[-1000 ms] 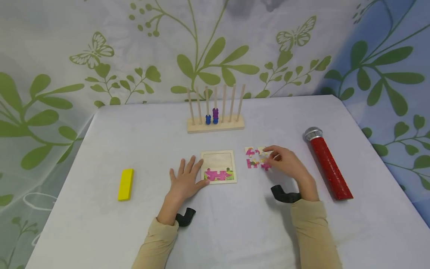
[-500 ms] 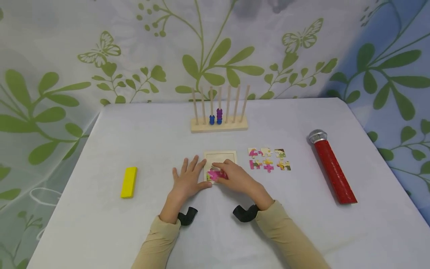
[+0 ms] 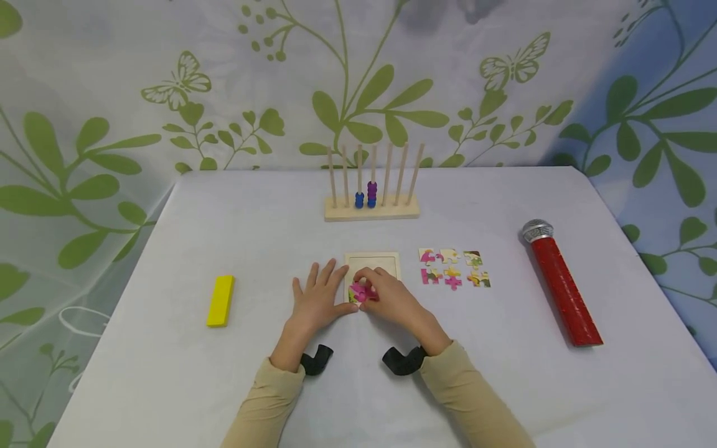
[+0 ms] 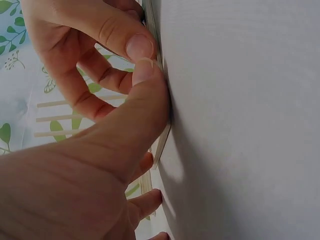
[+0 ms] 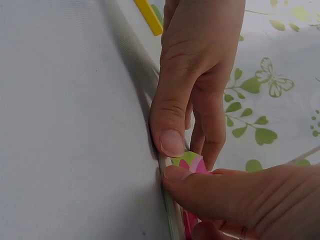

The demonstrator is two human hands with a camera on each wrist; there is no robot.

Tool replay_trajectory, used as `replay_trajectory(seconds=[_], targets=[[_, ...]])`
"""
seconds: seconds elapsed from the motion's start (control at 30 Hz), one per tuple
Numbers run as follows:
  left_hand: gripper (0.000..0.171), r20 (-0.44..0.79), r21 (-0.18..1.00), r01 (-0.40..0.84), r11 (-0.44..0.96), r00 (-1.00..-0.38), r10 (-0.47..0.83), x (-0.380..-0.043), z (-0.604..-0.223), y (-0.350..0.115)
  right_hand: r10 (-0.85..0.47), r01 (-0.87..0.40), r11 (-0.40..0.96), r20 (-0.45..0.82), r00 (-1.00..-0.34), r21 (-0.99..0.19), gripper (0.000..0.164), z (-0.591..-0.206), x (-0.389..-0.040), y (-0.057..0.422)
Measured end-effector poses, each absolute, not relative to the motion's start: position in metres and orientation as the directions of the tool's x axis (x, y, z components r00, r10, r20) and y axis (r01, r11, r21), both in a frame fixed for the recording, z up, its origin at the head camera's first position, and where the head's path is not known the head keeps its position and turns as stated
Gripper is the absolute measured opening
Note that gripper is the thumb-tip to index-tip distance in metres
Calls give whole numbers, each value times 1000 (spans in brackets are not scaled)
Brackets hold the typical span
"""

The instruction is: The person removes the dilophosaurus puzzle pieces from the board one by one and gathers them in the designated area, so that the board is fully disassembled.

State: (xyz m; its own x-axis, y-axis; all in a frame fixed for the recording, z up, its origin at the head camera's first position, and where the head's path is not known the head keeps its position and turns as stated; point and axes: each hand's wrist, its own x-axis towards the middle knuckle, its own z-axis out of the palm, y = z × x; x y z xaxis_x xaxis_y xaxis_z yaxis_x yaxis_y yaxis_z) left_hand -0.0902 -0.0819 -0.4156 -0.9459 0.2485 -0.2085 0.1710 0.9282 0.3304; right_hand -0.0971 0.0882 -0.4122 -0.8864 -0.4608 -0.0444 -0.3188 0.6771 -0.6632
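Observation:
A small wooden puzzle frame [image 3: 393,256] lies flat in front of me, with pink and green puzzle pieces [image 3: 358,294] along its near side. My left hand [image 3: 315,305] is spread at the frame's left edge, its thumb by the near left corner. Over the frame, my right hand [image 3: 394,302] has its curled index finger and thumb around a pink puzzle piece [image 5: 199,166], pinching it. The right fingers partly cover the pieces. In the left wrist view, both thumb tips are close together at the frame's edge. Several loose puzzle pieces [image 3: 452,274] lie in two rows to the right.
Behind the frame stands a wooden peg stand [image 3: 372,213] with blue and purple beads on two rods. A yellow block [image 3: 221,301] lies to the left. A red microphone [image 3: 562,286] with a silver head lies to the right. White cloth [image 3: 269,218] covers the table.
The right hand has moved left from the loose pieces to the frame, and its fingers have then curled in closer on the pieces there. The left hand keeps its place beside the frame.

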Motion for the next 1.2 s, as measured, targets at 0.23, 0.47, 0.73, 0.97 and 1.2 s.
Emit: replay_trajectory(seconds=[0.23,0.47,0.73,0.97,1.2], targets=[[81,-217,343,165,925,-944,249,-90,-416,-82,-480,-316,614,-25,-877,-724,39,-414,-100,91],[82,-215,313,177,933,-944,251,-89,-415,-83,-482,-236,530,-61,-874,-814,36,-416,-99,126],[82,-219,312,170,935,-944,245,-90,-416,-83,-419,-101,536,-160,-894,-838,38,-414,-87,196],[82,-224,306,161,938,-946,235,-90,-417,-81,-389,-72,571,-192,-901,-818,42,-417,-83,223],[82,-226,323,166,932,-942,246,-90,-418,-81,-406,-104,553,-158,-900,-827,50,-412,-88,216]])
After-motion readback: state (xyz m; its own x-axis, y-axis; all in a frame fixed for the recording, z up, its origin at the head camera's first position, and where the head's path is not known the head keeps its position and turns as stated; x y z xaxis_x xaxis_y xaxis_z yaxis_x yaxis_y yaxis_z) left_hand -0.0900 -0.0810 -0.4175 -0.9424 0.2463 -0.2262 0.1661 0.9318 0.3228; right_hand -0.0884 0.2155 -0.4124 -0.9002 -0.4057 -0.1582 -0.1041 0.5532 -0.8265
